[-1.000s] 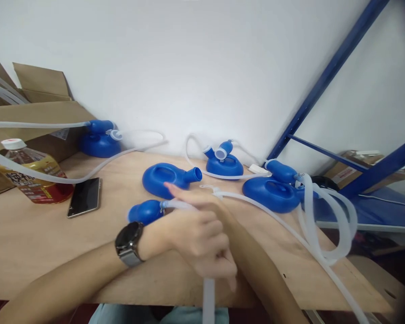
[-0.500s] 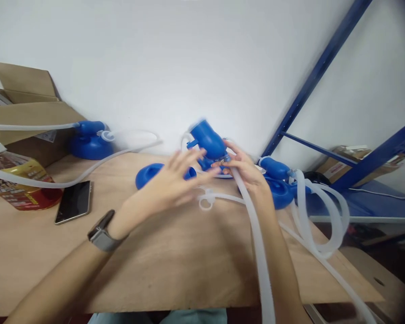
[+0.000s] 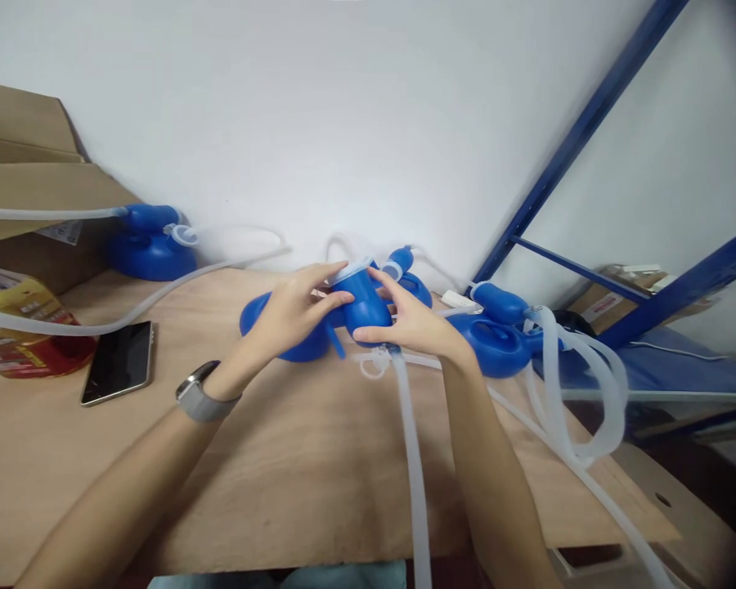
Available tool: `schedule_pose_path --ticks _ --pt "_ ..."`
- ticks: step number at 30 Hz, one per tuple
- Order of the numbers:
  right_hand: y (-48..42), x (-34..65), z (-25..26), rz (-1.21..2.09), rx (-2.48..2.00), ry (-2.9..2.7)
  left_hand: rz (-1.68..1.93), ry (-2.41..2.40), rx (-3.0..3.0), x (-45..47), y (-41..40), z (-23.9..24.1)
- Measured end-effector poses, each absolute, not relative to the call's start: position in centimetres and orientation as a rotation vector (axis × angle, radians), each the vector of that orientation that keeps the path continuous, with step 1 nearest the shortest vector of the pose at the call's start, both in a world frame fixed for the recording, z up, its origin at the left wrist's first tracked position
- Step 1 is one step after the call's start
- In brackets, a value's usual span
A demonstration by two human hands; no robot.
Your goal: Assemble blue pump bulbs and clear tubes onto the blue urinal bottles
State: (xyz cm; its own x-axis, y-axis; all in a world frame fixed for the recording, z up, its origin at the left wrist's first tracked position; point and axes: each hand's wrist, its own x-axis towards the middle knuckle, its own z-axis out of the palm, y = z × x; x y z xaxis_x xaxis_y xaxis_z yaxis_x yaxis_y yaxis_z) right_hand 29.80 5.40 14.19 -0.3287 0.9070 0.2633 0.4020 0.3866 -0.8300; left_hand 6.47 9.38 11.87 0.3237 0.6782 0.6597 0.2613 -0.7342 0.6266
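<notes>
Funnel (image 3: 366, 304) clasped near its rim by your left grip (image 3: 293, 309), around its body by your right grip (image 3: 426, 325), toward surface's (image 3: 307, 466) back edge.

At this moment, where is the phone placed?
In the head view, the phone lies at the left on the table, between the bottle and the watch on the left wrist.

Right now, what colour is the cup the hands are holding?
The cup is mostly blue, seen best in the head view.

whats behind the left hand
A blue bottle on the table: its left end and lower side show. The left hand covers its middle, which cannot be seen.
</notes>
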Motion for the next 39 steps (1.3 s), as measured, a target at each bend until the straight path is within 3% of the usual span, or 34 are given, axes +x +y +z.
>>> schedule_pose_path --ticks 4,9,14,21,28,33,39 --pt "4.6 29.0 15.0 0.508 -1.274 -1.891 1.286 0.651 1.843 6.9 9.7 11.1" --pt "4.3 29.4 15.5 0.366 -1.426 -1.989 1.042 0.784 1.887 6.9 9.4 11.3" --pt "4.8 29.5 15.3 0.470 -1.377 -1.995 1.129 0.907 2.031 7.6 8.6 11.3" --pt "6.0 31.6 14.9 0.658 -1.325 -2.045 0.973 0.762 1.851 6.4 10.6 10.2" --pt "7.0 31.6 13.6 0.728 -1.419 -2.078 1.051 0.921 2.592 6.4 10.9 9.3" --pt "7.1 31.3 13.6 0.869 -1.278 -2.015 1.191 0.880 2.707 6.7 10.8 9.2" --pt "7.6 32.8 13.9 1.022 -1.109 -2.238 0.989 0.584 2.820 5.7 10.3 10.6"
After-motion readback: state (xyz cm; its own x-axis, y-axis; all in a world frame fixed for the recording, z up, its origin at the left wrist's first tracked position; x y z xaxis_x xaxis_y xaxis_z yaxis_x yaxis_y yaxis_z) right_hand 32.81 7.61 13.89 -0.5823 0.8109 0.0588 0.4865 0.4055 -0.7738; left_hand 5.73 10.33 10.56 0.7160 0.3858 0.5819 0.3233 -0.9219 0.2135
